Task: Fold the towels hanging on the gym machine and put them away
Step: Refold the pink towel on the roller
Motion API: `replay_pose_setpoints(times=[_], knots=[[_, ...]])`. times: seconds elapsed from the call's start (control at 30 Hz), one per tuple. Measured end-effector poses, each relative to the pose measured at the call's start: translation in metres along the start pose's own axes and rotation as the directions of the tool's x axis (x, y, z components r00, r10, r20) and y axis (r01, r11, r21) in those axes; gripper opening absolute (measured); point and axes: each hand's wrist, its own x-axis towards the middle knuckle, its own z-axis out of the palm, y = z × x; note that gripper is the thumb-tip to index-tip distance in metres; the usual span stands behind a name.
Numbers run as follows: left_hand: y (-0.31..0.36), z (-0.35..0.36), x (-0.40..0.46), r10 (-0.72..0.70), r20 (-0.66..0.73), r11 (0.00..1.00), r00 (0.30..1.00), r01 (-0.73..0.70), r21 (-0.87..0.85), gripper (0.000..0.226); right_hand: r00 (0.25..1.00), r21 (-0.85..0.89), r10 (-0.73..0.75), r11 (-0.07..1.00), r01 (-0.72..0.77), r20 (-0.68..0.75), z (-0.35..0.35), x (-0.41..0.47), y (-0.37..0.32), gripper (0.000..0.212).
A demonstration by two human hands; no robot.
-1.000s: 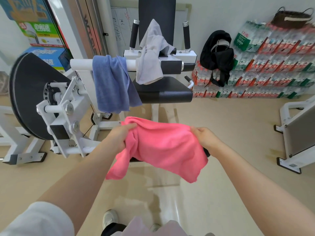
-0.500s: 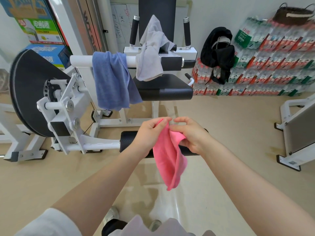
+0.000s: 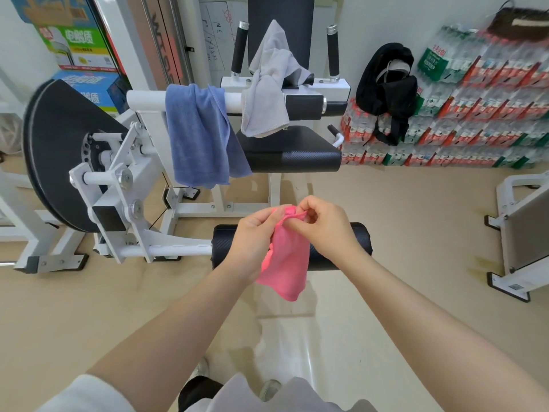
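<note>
The pink towel (image 3: 286, 257) hangs in mid-air in front of the person, above the floor and just near of the machine's black padded roller (image 3: 353, 248). Both hands meet at its top edge. The left hand (image 3: 255, 233) has its fingers curled round the upper left of the cloth; the right hand (image 3: 322, 224) pinches the top fold between thumb and fingertips. The two hands are almost touching, so the towel is gathered into a narrow strip.

Its long axis runs straight down from the hands, with the free lower corner dangling below and slightly right of the left wrist. That is the relation the next fold seems to turn on: the loose end lies directly beneath both hands, about equally close to either, so one hand would have to let go of the top and reach down for it while the other keeps the top.

Farther off, the blue towel (image 3: 199, 135) is draped over the white crossbar (image 3: 142, 99) on the left, and the grey towel (image 3: 267, 84) hangs to its right, trailing down to the seat pad (image 3: 297, 153). Neither is folded yet.
</note>
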Motion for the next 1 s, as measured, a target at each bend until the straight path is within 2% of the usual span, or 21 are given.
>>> replay_pose_setpoints(times=[0.2, 0.27, 0.33, 0.37, 0.43, 0.53, 0.6, 0.7, 0.77, 0.83, 0.87, 0.93, 1.0], knots=[[0.001, -0.003, 0.000, -0.028, 0.069, 0.998, 0.997, 0.023, 0.060, 0.036, 0.996, -0.196, -0.024, 0.981, 0.008, -0.081, 0.000, 0.004, 0.001, 0.030], [0.001, -0.003, -0.001, 0.035, 0.112, 0.986, 0.993, -0.052, 0.156, 0.029, 0.994, -0.285, -0.017, 0.958, -0.015, -0.108, -0.001, 0.005, 0.000, 0.031], [0.003, -0.002, -0.001, 0.121, 0.120, 0.954, 0.985, -0.149, 0.261, 0.015, 0.993, -0.286, -0.025, 0.958, -0.009, -0.116, -0.003, 0.004, -0.001, 0.030], [0.006, -0.003, 0.000, 0.147, 0.115, 0.938, 0.982, -0.175, 0.298, 0.019, 0.995, -0.256, -0.029, 0.967, 0.003, -0.095, -0.004, 0.004, -0.002, 0.032], [0.009, -0.007, 0.004, 0.166, 0.094, 0.929, 0.982, -0.187, 0.319, 0.030, 1.000, -0.135, -0.011, 0.991, 0.013, 0.015, -0.008, 0.004, -0.003, 0.034], [0.014, -0.017, 0.013, 0.152, -0.030, 0.960, 0.988, -0.140, 0.243, 0.027, 0.953, 0.098, 0.004, 0.995, -0.035, 0.302, -0.017, 0.002, 0.007, 0.027], [0.019, -0.023, 0.018, 0.163, -0.123, 0.972, 0.979, -0.139, 0.188, 0.025, 0.894, 0.231, 0.017, 0.964, -0.134, 0.447, -0.021, -0.001, 0.016, 0.025], [0.028, -0.035, 0.027, 0.158, -0.231, 0.984, 0.960, -0.134, 0.115, 0.025, 0.838, 0.277, 0.114, 0.913, -0.300, 0.533, -0.023, 0.000, 0.032, 0.037], [0.035, -0.045, 0.033, 0.134, -0.321, 0.991, 0.938, -0.124, 0.050, 0.026, 0.796, 0.210, 0.173, 0.913, -0.351, 0.580, -0.028, 0.001, 0.043, 0.036], [0.038, -0.056, 0.038, 0.120, -0.381, 0.993, 0.917, -0.110, 0.048, 0.024, 0.761, 0.068, 0.229, 0.939, -0.337, 0.607, -0.035, 0.004, 0.051, 0.020], [0.037, -0.060, 0.039, 0.118, -0.389, 0.993, 0.914, -0.101, 0.063, 0.022, 0.768, -0.019, 0.257, 0.952, -0.304, 0.586, -0.039, 0.006, 0.054, 0.019], [0.033, -0.063, 0.040, 0.120, -0.376, 0.991, 0.919, -0.090, 0.094, 0.018, 0.876, -0.245, 0.235, 0.959, -0.139, 0.421, -0.047, 0.010, 0.058, 0.026], [0.029, -0.065, 0.040, 0.111, -0.368, 0.990, 0.923, -0.071, 0.121, 0.016, 0.982, -0.442, 0.022, 0.895, 0.064, 0.187, -0.052, 0.014, 0.063, 0.018]])
